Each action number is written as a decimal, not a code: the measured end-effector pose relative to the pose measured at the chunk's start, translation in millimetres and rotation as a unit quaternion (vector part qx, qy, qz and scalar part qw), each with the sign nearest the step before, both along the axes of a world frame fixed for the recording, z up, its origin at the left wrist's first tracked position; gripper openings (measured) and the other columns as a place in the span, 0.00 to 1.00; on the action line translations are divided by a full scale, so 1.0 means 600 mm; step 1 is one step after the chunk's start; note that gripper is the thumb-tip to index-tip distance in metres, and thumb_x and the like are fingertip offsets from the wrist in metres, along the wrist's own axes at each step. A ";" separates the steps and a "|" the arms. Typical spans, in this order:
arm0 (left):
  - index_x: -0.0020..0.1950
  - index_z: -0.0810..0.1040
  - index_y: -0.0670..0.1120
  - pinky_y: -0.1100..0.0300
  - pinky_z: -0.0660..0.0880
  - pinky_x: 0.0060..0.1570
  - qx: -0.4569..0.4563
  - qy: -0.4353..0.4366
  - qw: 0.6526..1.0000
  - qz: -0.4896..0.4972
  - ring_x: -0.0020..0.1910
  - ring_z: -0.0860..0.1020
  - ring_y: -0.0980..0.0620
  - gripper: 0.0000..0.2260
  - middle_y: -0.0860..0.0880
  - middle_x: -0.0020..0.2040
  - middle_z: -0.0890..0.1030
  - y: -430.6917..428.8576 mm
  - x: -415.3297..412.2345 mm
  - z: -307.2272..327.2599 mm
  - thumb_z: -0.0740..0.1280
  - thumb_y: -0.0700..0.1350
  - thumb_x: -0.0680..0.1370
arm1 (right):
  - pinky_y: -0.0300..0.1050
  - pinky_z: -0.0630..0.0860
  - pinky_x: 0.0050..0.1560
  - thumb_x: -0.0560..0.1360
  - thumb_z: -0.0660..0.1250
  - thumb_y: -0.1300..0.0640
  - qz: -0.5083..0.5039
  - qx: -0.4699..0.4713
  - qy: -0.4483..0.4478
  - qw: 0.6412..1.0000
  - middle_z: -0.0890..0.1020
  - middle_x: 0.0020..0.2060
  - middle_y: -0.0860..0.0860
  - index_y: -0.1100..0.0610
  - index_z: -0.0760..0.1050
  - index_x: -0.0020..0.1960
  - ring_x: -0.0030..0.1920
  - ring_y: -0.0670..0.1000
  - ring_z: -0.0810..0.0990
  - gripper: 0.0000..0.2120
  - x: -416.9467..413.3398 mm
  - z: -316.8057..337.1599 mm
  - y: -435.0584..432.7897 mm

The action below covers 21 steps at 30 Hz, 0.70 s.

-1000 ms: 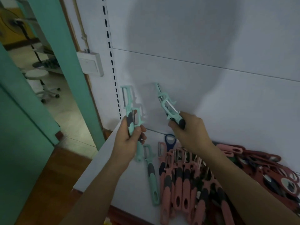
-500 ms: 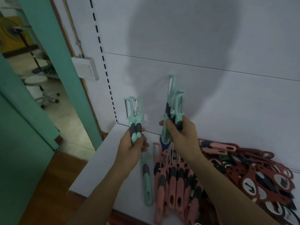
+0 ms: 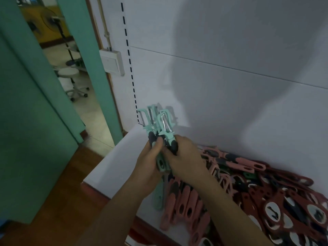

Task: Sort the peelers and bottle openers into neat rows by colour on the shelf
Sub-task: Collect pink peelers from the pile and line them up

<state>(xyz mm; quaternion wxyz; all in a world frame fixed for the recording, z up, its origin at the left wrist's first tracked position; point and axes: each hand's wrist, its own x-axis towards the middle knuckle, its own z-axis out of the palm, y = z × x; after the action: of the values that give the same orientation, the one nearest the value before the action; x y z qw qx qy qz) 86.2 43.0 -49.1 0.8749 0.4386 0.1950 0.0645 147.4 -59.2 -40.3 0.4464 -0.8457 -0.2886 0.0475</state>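
Both hands meet above the white shelf point(image 3: 110, 167) around one bunch of mint-green peelers point(image 3: 156, 123), blades pointing up. My left hand point(image 3: 150, 160) grips the handles from the left, my right hand point(image 3: 184, 157) from the right. Below the hands, one mint-green peeler point(image 3: 158, 201) lies on the shelf beside a row of pink peelers point(image 3: 184, 205). More pink peelers point(image 3: 239, 162) lie against the back wall, and dark red bottle openers point(image 3: 292, 206) are heaped at the right.
The shelf's left front corner point(image 3: 85, 182) drops to a wooden floor point(image 3: 53, 201). A white slotted back panel point(image 3: 230, 86) rises behind the shelf. A green door frame point(image 3: 92, 50) and a wall switch box point(image 3: 111, 62) stand at the left.
The two hands, each with its own mint-green peelers, have come together, and the peelers now form one bunch. The view has shifted so the shelf sits further right.
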 end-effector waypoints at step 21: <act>0.72 0.73 0.45 0.52 0.82 0.52 0.040 -0.015 0.993 -0.113 0.57 0.83 0.46 0.15 0.43 0.62 0.83 0.124 0.045 -0.045 0.62 0.39 0.85 | 0.39 0.80 0.40 0.73 0.72 0.68 -0.236 0.197 0.105 0.946 0.86 0.43 0.50 0.57 0.81 0.52 0.43 0.45 0.85 0.11 -0.029 -0.026 0.079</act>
<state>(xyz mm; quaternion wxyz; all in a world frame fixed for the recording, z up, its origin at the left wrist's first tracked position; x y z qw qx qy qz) 113.5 117.2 -76.2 0.8609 0.4918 0.1285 -0.0205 129.7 -11.6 -56.0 0.6307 -0.7747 -0.0358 -0.0283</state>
